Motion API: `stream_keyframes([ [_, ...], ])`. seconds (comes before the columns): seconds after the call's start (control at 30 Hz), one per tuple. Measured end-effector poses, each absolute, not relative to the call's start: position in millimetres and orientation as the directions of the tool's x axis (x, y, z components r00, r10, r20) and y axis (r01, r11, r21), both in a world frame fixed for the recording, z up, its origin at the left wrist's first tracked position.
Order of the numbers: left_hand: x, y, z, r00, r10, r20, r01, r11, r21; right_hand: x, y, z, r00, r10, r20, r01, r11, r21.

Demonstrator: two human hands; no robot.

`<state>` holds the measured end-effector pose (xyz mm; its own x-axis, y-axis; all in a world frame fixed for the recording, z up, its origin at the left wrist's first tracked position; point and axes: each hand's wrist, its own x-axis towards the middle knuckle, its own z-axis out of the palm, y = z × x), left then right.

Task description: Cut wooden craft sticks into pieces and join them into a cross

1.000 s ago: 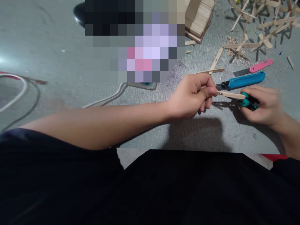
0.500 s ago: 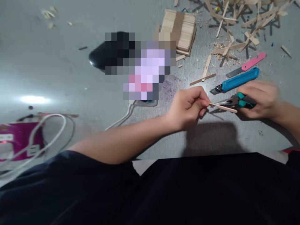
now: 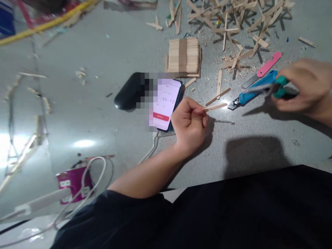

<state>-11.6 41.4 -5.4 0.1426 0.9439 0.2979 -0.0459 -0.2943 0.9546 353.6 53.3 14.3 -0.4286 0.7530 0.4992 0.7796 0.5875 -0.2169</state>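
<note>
My left hand [image 3: 189,124] is closed in a pinch on one end of a thin wooden stick [image 3: 215,107], which points right over the grey floor. My right hand [image 3: 306,88] is wrapped round the teal handles of a pair of pliers [image 3: 272,88], lifted to the right and apart from the stick. A blue utility knife [image 3: 255,92] lies just under the pliers, and a pink-handled blade [image 3: 267,65] rests behind it.
A phone [image 3: 167,103] with a lit screen and a black case [image 3: 129,91] lie left of my left hand. A bundle of wooden sticks [image 3: 184,57] and a heap of glued sticks [image 3: 238,20] sit behind. White cables [image 3: 90,183] and a purple box [image 3: 74,181] lie at the lower left.
My right hand pulled the pliers off the stick and moved up to the right. My left hand kept the stick. The view swung left and up, showing the phone screen.
</note>
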Motion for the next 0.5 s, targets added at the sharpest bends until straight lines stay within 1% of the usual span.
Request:
stream_keyframes([
  [0.03,-11,43,-6,0.127,0.953,0.274,-0.099,-0.262,0.960,357,57,9,-0.406,0.715,0.569,0.788,0.590,-0.178],
  [0.07,-9,44,-6,0.157,0.959,0.237,-0.157,-0.212,0.964,359,60,4,-0.407,0.686,0.603,0.792,0.594,-0.141],
  [0.1,-8,45,-7,0.217,0.958,0.185,-0.217,-0.138,0.966,359,62,-1,-0.433,0.691,0.579,0.793,0.597,-0.120],
  [0.17,-7,45,-8,0.324,0.944,0.056,-0.297,0.046,0.954,355,61,-8,-0.459,0.722,0.518,0.795,0.594,-0.124],
  [0.23,-6,46,-5,0.362,0.931,-0.053,-0.346,0.187,0.919,347,56,-12,-0.473,0.763,0.441,0.800,0.581,-0.149],
  [0.27,-5,46,-1,0.368,0.926,-0.088,-0.367,0.232,0.901,343,53,-13,-0.473,0.778,0.413,0.805,0.572,-0.157],
  [0.33,-4,46,14,0.394,0.910,-0.125,-0.400,0.293,0.869,337,50,-13,-0.483,0.776,0.406,0.807,0.574,-0.137],
  [0.43,-11,38,44,0.485,0.868,-0.111,-0.434,0.349,0.831,334,51,-11,-0.508,0.744,0.434,0.805,0.589,-0.067],
  [0.47,-19,32,52,0.519,0.849,-0.099,-0.428,0.358,0.830,334,52,-9,-0.503,0.757,0.417,0.811,0.580,-0.074],
  [0.5,-30,25,56,0.509,0.853,-0.115,-0.410,0.358,0.839,334,53,-8,-0.489,0.781,0.389,0.819,0.565,-0.104],
])
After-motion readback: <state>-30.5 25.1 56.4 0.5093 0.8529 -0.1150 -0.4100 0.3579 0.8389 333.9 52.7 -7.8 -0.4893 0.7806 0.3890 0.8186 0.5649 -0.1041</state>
